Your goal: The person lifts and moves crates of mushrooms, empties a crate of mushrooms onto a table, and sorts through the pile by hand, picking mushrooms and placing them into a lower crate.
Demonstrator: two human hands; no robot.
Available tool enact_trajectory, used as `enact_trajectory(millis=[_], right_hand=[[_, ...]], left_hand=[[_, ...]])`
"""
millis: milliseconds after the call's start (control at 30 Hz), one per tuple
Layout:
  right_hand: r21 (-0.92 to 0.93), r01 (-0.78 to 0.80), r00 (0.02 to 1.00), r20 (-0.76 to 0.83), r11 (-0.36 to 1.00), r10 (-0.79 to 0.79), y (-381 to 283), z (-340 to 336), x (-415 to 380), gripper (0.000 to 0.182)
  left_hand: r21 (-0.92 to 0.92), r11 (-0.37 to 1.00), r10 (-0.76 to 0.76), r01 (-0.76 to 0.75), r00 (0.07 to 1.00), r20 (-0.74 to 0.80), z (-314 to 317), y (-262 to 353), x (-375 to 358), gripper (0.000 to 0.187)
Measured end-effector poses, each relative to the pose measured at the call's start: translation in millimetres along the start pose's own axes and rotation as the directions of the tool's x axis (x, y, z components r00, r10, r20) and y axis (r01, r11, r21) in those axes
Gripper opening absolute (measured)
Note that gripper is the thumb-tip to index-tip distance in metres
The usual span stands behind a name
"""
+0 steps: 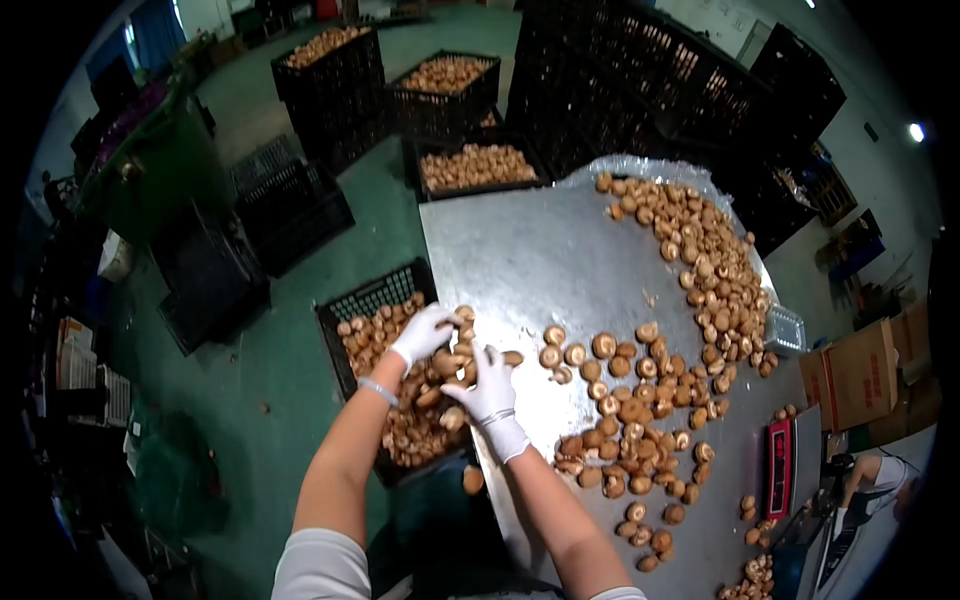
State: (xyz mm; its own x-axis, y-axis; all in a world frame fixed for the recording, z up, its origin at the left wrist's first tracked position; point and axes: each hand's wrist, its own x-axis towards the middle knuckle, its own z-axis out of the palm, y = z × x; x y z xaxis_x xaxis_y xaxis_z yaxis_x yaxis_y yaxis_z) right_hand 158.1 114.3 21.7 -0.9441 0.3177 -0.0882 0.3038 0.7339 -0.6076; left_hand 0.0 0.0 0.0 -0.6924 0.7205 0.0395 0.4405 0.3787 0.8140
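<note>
With left hand (425,335) half-curled, right hand (487,388) spread wide, cup mushrooms (447,363) loosely between; cannot tell whether firmly held. To spare caps, press softly, bring palms close together above crate (378,290) beneath left hand.

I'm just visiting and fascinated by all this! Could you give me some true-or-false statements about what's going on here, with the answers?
1. The left hand and right hand wear white gloves. True.
2. The dark crate near the hands is empty. False: it contains many mushrooms.
3. That crate sits in the middle of the metal table. False: it is beside the table's edge.
4. A clear plastic tub is next to the large mushroom heap. True.
5. Every tabletop mushroom lies in one neat row. False: they are heaped and scattered.
</note>
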Motion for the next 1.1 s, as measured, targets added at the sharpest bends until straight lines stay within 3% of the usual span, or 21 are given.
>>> enact_trajectory(millis=[67,100,200,300,400,467,500,533,600,633,667,700,733,767,833,867,900,933,1000,1067,1100], right_hand=[[-0.023,0.048,0.999,0.026,0.999,-0.048,-3,19,-3,0.093],[-0.008,0.159,0.987,-0.028,0.987,-0.159,-54,18,40,0.090],[-0.017,0.246,0.963,0.114,0.969,-0.243,-49,19,7,0.079],[-0.099,0.345,0.938,0.062,0.934,-0.340,-57,18,-15,0.067],[-0.079,0.379,0.924,0.074,0.922,-0.374,-51,-10,-47,0.055],[-0.013,0.261,0.945,0.205,0.965,-0.253,-44,-39,-79,0.054],[0.023,0.265,0.953,0.145,0.964,-0.265,-32,-47,-97,0.052],[0.092,0.164,0.976,0.128,0.982,-0.175,-22,-53,-117,0.048],[0.360,-0.160,0.971,0.224,0.919,0.081,-20,-66,-160,0.039],[0.534,-0.222,0.970,0.208,0.816,0.128,8,-47,-182,0.037],[0.593,-0.296,0.954,0.229,0.749,0.196,34,-19,-200,0.038],[0.571,-0.285,0.954,0.248,0.770,0.169,22,-11,-206,0.041],[0.579,-0.505,0.862,0.373,0.640,0.343,-13,-16,-215,0.034],[0.672,-0.513,0.854,0.334,0.534,0.399,-33,0,-223,0.031],[0.681,-0.672,0.699,0.453,0.292,0.554,-38,60,-205,0.030],[0.608,-0.734,0.650,0.496,0.304,0.577,-53,99,-177,0.039],[0.542,-0.717,0.693,0.486,0.438,0.532,-90,123,-148,0.042],[0.536,-0.419,0.902,0.338,0.733,0.268,-89,174,-123,0.041],[0.392,-0.131,0.944,0.330,0.910,-0.006,-187,195,-59,0.045],[0.252,0.274,0.895,0.285,0.928,-0.342,-259,225,-13,0.049],[0.136,0.407,0.819,0.384,0.903,-0.427,-286,238,6,0.051]], left_hand=[[-0.169,0.984,-0.054,0.050,0.998,-0.020,13,-14,-21,0.020],[-0.145,0.989,-0.035,0.024,0.996,-0.076,-54,-14,-1,0.021],[-0.177,0.963,-0.219,0.203,0.973,-0.074,-28,-45,-61,0.027],[-0.112,0.957,-0.286,0.267,0.932,-0.224,-25,-94,-122,0.030],[-0.340,0.864,-0.480,0.371,0.810,-0.337,-4,-149,-194,0.031],[-0.296,0.820,-0.569,0.489,0.748,-0.342,4,-154,-253,0.033],[-0.216,0.757,-0.654,0.617,0.711,-0.260,12,-160,-279,0.034],[0.019,0.746,-0.653,0.666,0.736,-0.178,32,-194,-307,0.035],[0.253,0.713,-0.698,0.654,0.698,0.161,39,-222,-354,0.039],[0.254,0.678,-0.735,0.690,0.643,0.215,31,-212,-366,0.039],[0.035,0.637,-0.761,0.770,0.621,0.188,21,-213,-385,0.039],[0.059,0.656,-0.745,0.752,0.632,0.214,11,-219,-393,0.036],[0.003,0.693,-0.709,0.721,0.681,0.185,-1,-226,-402,0.035],[-0.047,0.733,-0.667,0.678,0.731,0.144,-22,-231,-405,0.034],[-0.135,0.780,-0.615,0.610,0.788,0.006,-54,-244,-412,0.030],[-0.247,0.723,-0.667,0.646,0.745,-0.002,-64,-282,-424,0.030],[-0.239,0.758,-0.629,0.606,0.777,-0.023,-89,-300,-434,0.030],[-0.266,0.737,-0.645,0.621,0.764,-0.003,-119,-312,-444,0.030],[-0.309,0.699,-0.661,0.644,0.748,0.063,-162,-313,-469,0.030],[-0.425,0.532,-0.834,0.733,0.540,-0.113,-201,-332,-507,0.029],[-0.465,0.466,-0.884,0.753,0.416,-0.212,-245,-356,-520,0.030]])
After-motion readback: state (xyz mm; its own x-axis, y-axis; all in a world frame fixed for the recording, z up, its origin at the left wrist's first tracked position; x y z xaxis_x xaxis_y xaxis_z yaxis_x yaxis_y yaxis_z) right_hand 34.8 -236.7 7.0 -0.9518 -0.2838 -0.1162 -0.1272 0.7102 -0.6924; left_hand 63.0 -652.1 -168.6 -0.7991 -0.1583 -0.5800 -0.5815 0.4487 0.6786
